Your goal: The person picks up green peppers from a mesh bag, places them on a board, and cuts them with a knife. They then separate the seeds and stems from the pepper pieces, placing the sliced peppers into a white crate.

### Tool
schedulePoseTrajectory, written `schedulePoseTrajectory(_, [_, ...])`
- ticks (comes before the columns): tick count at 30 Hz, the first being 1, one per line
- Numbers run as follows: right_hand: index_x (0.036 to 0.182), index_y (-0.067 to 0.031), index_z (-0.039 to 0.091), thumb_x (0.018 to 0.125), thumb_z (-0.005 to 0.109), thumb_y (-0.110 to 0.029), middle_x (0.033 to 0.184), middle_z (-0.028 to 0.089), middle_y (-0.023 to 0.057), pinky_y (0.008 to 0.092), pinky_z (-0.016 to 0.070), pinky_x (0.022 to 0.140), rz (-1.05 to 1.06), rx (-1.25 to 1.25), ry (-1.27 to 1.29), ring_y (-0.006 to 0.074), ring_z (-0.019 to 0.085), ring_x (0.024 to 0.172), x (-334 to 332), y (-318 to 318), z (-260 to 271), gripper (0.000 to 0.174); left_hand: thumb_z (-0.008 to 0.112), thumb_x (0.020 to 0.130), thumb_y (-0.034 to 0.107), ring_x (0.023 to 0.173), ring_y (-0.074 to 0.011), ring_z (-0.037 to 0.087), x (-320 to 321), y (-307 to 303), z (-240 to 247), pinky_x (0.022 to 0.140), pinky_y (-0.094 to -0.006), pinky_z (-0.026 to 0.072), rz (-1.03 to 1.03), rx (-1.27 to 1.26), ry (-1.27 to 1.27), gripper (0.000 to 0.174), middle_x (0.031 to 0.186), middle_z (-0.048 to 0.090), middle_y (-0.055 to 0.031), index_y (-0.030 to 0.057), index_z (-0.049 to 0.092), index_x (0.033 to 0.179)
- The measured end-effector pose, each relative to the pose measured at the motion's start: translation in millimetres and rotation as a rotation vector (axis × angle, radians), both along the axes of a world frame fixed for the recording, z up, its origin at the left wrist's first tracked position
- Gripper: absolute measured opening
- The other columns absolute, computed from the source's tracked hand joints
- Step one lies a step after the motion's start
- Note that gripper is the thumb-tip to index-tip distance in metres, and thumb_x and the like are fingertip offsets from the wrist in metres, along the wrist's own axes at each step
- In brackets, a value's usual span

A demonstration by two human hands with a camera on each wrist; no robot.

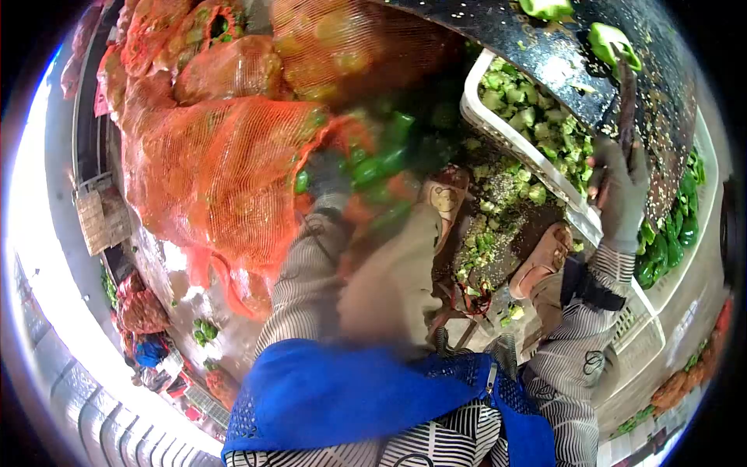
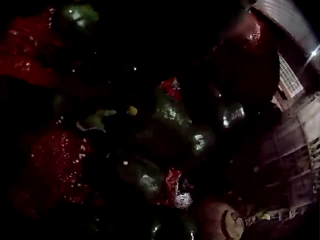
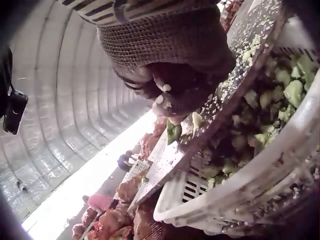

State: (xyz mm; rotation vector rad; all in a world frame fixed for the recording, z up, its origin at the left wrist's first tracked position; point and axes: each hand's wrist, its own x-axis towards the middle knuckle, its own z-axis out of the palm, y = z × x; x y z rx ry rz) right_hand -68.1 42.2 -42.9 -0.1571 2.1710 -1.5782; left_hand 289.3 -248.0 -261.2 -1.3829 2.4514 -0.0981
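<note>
At the mouth of an orange mesh bag (image 1: 222, 171), my gloved left hand (image 1: 327, 183) reaches in among green peppers (image 1: 381, 159); its fingers are blurred and I cannot tell whether they grip anything. The dim left wrist view shows shiny green peppers (image 2: 172, 112) and red netting (image 2: 60, 160). My gloved right hand (image 1: 622, 191) grips a slim dark tool (image 1: 626, 105) over a dark, seed-strewn board (image 1: 560, 66). A cut green pepper (image 1: 603, 43) lies by the tool's far end. In the right wrist view, seeds cling to the curled right hand (image 3: 175, 90), beside a green pepper piece (image 3: 173, 132).
A white crate (image 1: 510, 124) of pale green pepper cores stands under the board's edge. Whole green peppers fill another white crate (image 1: 704, 175) at right. More full mesh bags (image 1: 233, 70) are piled at the back left. Scraps and seeds litter the floor (image 1: 498, 233) between my shoes.
</note>
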Motion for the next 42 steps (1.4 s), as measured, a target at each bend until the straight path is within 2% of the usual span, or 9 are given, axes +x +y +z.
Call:
schedulePoseTrajectory(6, [0.094, -0.0022, 0.057, 0.095, 0.058, -0.015, 0.069, 0.064, 0.0058, 0.0217, 0.0376, 0.041, -0.095, 0.018, -0.023, 0.0076, 0.051, 0.047, 25, 21, 1, 0.013, 0.055, 0.087, 0.009, 0.104, -0.0323, 0.061, -11, 6, 10, 0.079, -0.0447, 0.0536, 0.045, 0.078, -0.039, 0.028, 0.114, 0.059, -0.0206, 0.0093, 0.062, 0.115])
schedulePoseTrajectory(9, [0.146, 0.0054, 0.029, 0.091, 0.063, -0.017, 0.105, 0.060, 0.0142, 0.0231, 0.0518, 0.054, -0.090, 0.212, -0.054, 0.0134, 0.061, 0.076, 23, 51, -31, 0.069, 0.063, 0.089, 0.016, 0.125, -0.0316, 0.051, -20, 0, -4, 0.104, -0.0408, 0.0429, -0.087, 0.179, -0.535, 0.046, 0.134, 0.053, -0.0195, 0.0026, 0.051, 0.132])
schedulePoseTrajectory(10, [0.150, 0.0081, 0.017, 0.089, 0.063, -0.017, 0.112, 0.057, 0.0153, 0.0275, 0.0549, 0.062, -0.123, 0.056, -0.292, 0.0152, 0.061, 0.084, 28, 43, -3, 0.080, 0.064, 0.090, 0.019, 0.132, -0.0310, 0.045, -58, 30, 66, 0.115, -0.0380, 0.0313, 0.104, 0.208, -0.332, 0.052, 0.143, 0.048, -0.0164, 0.0043, 0.048, 0.137])
schedulePoseTrajectory(11, [0.148, 0.0064, 0.025, 0.090, 0.061, -0.018, 0.101, 0.058, 0.0106, 0.0289, 0.0532, 0.061, -0.047, 0.202, -0.004, 0.0136, 0.059, 0.076, 29, 49, -18, 0.073, 0.065, 0.090, 0.024, 0.138, -0.0318, 0.037, -40, 4, 16, 0.118, -0.0387, 0.0241, 0.025, 0.328, -0.547, 0.055, 0.151, 0.038, -0.0131, 0.0097, 0.046, 0.140])
schedulePoseTrajectory(14, [0.133, -0.0001, 0.046, 0.089, 0.060, -0.015, 0.082, 0.056, 0.0004, 0.0255, 0.0455, 0.054, -0.036, 0.024, -0.094, 0.0102, 0.054, 0.065, 19, 51, -10, 0.049, 0.076, 0.080, 0.020, 0.139, -0.0338, 0.032, -11, 0, -27, 0.116, -0.0425, 0.0281, 0.020, 0.303, -0.131, 0.067, 0.155, 0.029, -0.0110, 0.0155, 0.046, 0.140])
schedulePoseTrajectory(18, [0.118, 0.0012, 0.048, 0.090, 0.057, -0.015, 0.073, 0.054, 0.0032, 0.0251, 0.0448, 0.048, 0.008, 0.138, -0.025, 0.0113, 0.053, 0.057, 13, 57, -21, 0.033, 0.082, 0.069, 0.025, 0.115, -0.0338, 0.050, -41, 65, 95, 0.096, -0.0449, 0.0439, 0.104, 0.218, 0.492, 0.059, 0.127, 0.051, -0.0123, 0.0094, 0.056, 0.119])
schedulePoseTrajectory(26, [0.117, -0.0014, 0.051, 0.089, 0.056, -0.015, 0.074, 0.057, 0.0056, 0.0288, 0.0447, 0.052, 0.126, 0.119, 0.143, 0.0126, 0.053, 0.058, 17, 36, 9, 0.032, 0.076, 0.067, 0.001, 0.113, -0.0304, 0.054, -256, 81, 237, 0.096, -0.0374, 0.0474, -0.690, 0.506, 1.222, 0.067, 0.121, 0.052, -0.0137, 0.0077, 0.051, 0.128])
schedulePoseTrajectory(31, [0.129, -0.0035, 0.050, 0.088, 0.058, -0.018, 0.080, 0.062, 0.0104, 0.0335, 0.0492, 0.065, 0.225, -0.039, 0.178, 0.0177, 0.058, 0.065, 7, 6, 43, 0.044, 0.083, 0.073, 0.029, 0.114, -0.0338, 0.058, -335, 86, 227, 0.097, -0.0400, 0.0499, -0.453, 0.440, 0.844, 0.071, 0.129, 0.052, -0.0184, 0.0111, 0.049, 0.133])
schedulePoseTrajectory(42, [0.129, -0.0025, 0.047, 0.087, 0.057, -0.012, 0.080, 0.064, 0.0173, 0.0365, 0.0514, 0.067, 0.361, 0.132, 0.280, 0.0264, 0.065, 0.066, -15, -26, 16, 0.045, 0.078, 0.076, 0.013, 0.116, -0.0336, 0.059, -334, 75, 227, 0.100, -0.0395, 0.0476, -0.417, 0.593, 0.871, 0.069, 0.127, 0.059, -0.0197, 0.0084, 0.046, 0.138])
